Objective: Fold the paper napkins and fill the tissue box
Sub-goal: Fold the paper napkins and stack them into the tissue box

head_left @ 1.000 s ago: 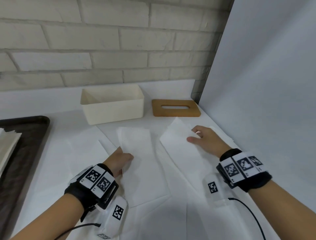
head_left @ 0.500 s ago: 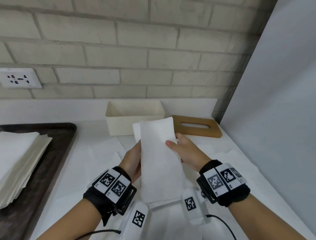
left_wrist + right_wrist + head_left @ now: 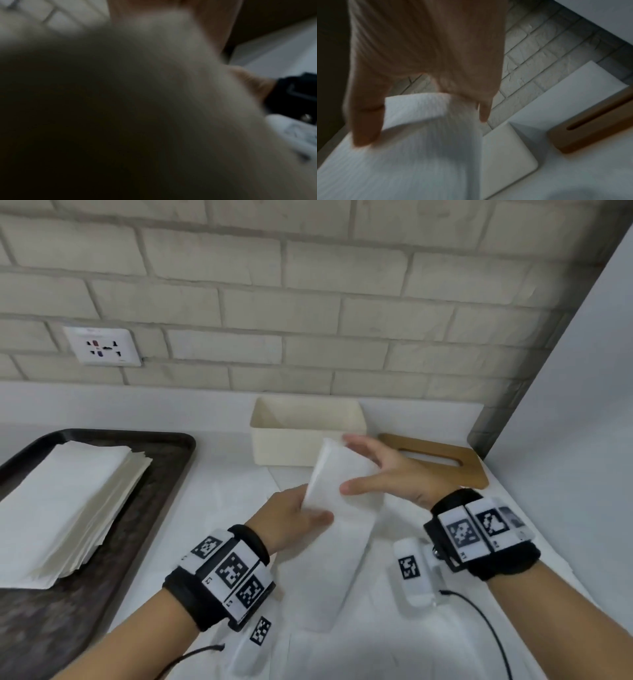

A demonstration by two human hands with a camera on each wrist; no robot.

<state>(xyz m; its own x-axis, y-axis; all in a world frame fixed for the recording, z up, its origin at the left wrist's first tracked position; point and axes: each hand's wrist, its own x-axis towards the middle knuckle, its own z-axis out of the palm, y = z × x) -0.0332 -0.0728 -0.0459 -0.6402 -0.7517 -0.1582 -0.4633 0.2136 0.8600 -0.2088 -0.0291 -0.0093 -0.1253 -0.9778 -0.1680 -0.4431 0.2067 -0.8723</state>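
Observation:
A long folded white napkin [image 3: 337,508] hangs above the table in front of the box, its top end tilted toward the box. My left hand [image 3: 294,518] pinches its lower left edge, thumb on top. My right hand [image 3: 376,470] pinches the upper part, thumb on the front and fingers stretched behind the top edge. The right wrist view shows the napkin [image 3: 412,155] under that thumb. The cream tissue box [image 3: 291,446] stands open just behind; it also shows in the right wrist view [image 3: 505,155]. Its wooden slotted lid [image 3: 442,460] lies to the right. The left wrist view is dark and blurred.
A dark tray [image 3: 164,474] at the left holds a stack of unfolded napkins [image 3: 68,508]. More white napkins [image 3: 239,498] lie spread on the table under my hands. A brick wall with a socket [image 3: 102,345] stands behind, and a white panel [image 3: 582,405] closes the right side.
Both hands lay on napkins flat on the table; they then lifted one folded napkin upright. Now it is held tilted nearer the box, with the right-hand fingers spread behind its top.

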